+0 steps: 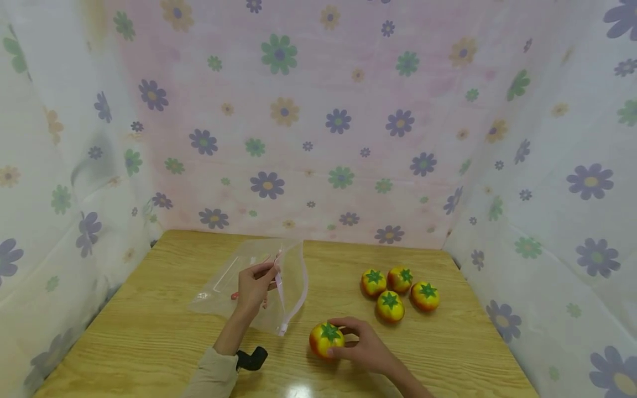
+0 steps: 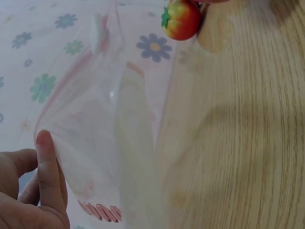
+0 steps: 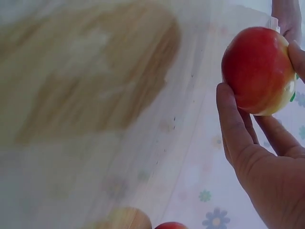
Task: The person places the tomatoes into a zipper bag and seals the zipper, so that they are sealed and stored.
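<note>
My left hand [image 1: 254, 287] pinches the edge of a clear zip bag [image 1: 229, 276] near its pink-trimmed mouth. The bag lies on the table, its mouth side lifted and parted, a slider at its near corner. In the left wrist view, a fingertip meets the rim of the bag [image 2: 90, 157]. My right hand [image 1: 368, 347] grips a red-and-yellow tomato [image 1: 324, 338] with a green star-shaped top, right of the bag and apart from it. In the right wrist view, thumb and fingers curl round the glossy tomato [image 3: 257, 69].
Several similar tomatoes [image 1: 390, 307] stand grouped on the right of the wooden table [image 1: 338, 265]. Flowered curtains [image 1: 308, 127] enclose the back and both sides. A black strap piece [image 1: 252, 359] sits at my left wrist.
</note>
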`<state>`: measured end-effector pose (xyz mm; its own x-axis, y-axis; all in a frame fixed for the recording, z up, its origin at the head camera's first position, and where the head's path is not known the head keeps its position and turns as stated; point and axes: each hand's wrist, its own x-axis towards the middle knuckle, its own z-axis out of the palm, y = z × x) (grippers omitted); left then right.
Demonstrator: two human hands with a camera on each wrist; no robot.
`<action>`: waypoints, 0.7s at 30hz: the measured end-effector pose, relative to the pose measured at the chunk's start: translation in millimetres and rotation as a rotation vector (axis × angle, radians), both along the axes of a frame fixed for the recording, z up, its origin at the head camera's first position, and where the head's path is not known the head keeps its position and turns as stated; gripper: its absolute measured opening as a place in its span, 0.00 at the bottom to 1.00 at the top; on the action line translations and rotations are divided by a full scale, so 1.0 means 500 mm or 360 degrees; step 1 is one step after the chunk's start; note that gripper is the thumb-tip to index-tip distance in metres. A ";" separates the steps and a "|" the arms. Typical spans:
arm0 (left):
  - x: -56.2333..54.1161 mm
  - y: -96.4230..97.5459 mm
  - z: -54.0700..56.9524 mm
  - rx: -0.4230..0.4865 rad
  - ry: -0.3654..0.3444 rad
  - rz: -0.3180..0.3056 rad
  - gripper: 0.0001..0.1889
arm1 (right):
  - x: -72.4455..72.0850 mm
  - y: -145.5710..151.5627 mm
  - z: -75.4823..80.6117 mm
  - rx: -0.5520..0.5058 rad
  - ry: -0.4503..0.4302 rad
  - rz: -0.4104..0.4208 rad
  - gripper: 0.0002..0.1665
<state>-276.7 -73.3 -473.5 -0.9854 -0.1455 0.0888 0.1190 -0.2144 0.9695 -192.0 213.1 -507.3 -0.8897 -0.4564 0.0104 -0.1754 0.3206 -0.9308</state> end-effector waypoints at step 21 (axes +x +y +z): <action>0.004 0.000 -0.005 -0.0036 -0.0009 0.0003 0.13 | -0.018 -0.048 0.003 -0.0115 -0.0009 -0.0070 0.35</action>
